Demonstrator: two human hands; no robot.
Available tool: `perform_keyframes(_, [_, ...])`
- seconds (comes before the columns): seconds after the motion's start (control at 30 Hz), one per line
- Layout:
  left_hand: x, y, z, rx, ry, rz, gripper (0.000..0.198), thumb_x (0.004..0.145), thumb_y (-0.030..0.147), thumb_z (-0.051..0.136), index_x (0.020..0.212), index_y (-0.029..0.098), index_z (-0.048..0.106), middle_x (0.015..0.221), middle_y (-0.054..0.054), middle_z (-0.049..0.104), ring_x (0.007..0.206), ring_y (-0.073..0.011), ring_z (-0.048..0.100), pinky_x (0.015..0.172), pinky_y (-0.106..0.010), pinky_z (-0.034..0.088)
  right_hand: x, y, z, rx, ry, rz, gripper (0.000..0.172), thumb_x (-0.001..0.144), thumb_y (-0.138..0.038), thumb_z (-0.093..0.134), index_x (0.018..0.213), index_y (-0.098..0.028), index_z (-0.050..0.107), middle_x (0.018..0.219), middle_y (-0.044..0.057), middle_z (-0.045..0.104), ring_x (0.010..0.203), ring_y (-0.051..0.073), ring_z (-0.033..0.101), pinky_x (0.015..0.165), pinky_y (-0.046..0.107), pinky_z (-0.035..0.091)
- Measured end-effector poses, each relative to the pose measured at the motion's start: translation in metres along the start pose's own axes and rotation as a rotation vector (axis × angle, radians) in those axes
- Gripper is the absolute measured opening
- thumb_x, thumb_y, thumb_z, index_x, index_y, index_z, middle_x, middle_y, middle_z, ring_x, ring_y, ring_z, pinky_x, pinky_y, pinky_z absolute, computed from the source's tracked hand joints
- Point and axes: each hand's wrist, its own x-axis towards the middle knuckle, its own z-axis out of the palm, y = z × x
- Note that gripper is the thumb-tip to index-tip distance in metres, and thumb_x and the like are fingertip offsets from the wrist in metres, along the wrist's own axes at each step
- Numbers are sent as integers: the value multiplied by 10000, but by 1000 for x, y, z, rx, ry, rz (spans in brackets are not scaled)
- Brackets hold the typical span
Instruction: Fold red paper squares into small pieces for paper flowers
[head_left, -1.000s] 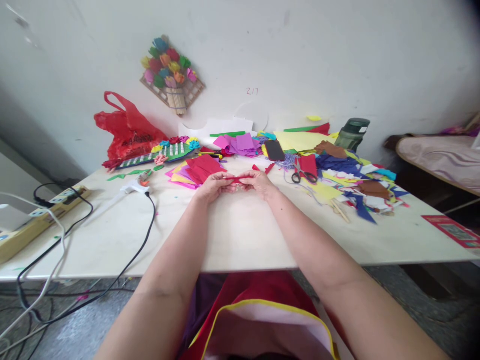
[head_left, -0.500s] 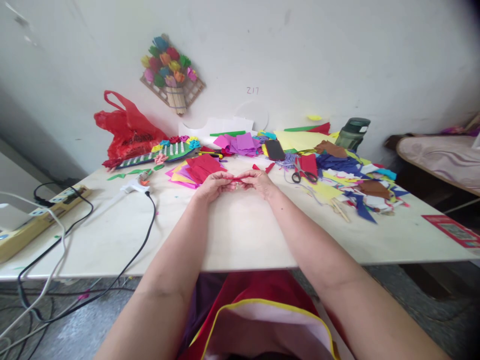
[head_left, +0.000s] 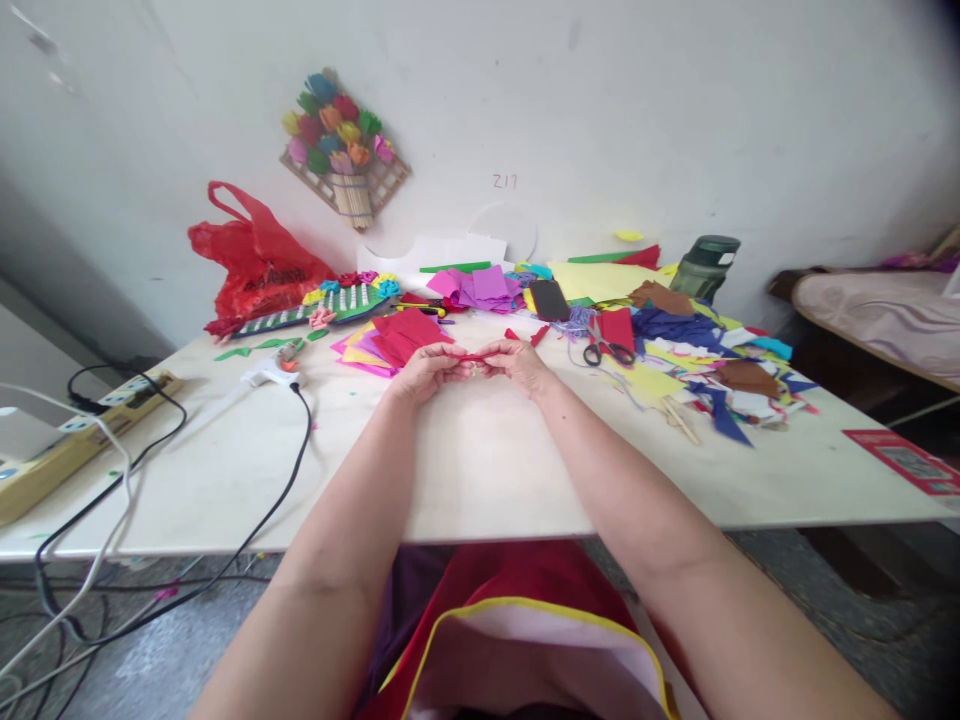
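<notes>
Above the middle of the white table (head_left: pixel 495 470), a small strip of red crepe paper (head_left: pixel 472 358) is pinched between both hands. My left hand (head_left: pixel 429 373) is closed on its left end, and my right hand (head_left: pixel 517 366) on its right end. The fingers hide most of the strip. Just behind my left hand lies a stack of red, yellow and pink paper pieces (head_left: pixel 405 336). Another small red piece (head_left: pixel 536 335) rests beyond my right hand, with black-handled scissors (head_left: pixel 609 352) farther right.
On the left are a white glue gun (head_left: pixel 271 374) with a black cord and a power strip (head_left: pixel 90 430). A red plastic bag (head_left: pixel 259 255) stands behind. A phone (head_left: pixel 550 300), paper scraps (head_left: pixel 675 330) and a green bottle (head_left: pixel 705 268) occupy the back and right.
Hardly anything differs. Both hands stay in the same place with the red strip between them; only the fingers seem to have shifted slightly.
</notes>
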Motion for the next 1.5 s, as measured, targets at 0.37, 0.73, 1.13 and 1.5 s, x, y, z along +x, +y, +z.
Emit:
perform_keyframes(0.37, [-1, 5, 4, 16, 25, -36, 193, 621, 197, 552, 776, 95, 605, 699, -97, 679, 633, -194, 647, 675, -328, 499, -2, -3, 0, -12, -41, 2, 111, 621, -198, 597, 673, -119, 655, 627, 45, 650, 539, 108, 568, 573, 257, 480])
perform_keyframes(0.73, [-1, 4, 7, 109, 72, 8, 255, 574, 120, 588, 822, 113, 530, 625, -64, 664, 560, -176, 637, 609, -304, 506, -2, -4, 6, -94, 64, 16, 243, 537, -297, 742, 637, -102, 638, 528, 20, 613, 446, 82, 515, 471, 227, 470])
perform_keyframes(1.13, [-1, 5, 7, 250, 108, 47, 305, 587, 188, 590, 877, 113, 529, 584, -35, 642, 533, -165, 619, 580, -292, 492, 3, -1, 8, -160, 147, 41, 121, 605, -116, 693, 719, -110, 655, 452, -19, 584, 410, 87, 539, 449, 217, 479])
perform_keyframes(1.5, [-2, 3, 6, 694, 41, 4, 399, 634, 514, 617, 642, 122, 544, 437, 10, 524, 342, -57, 422, 359, -180, 282, 2, 4, 11, -290, 79, 56, 139, 650, -59, 626, 773, -111, 661, 430, -29, 570, 409, 86, 555, 448, 190, 488])
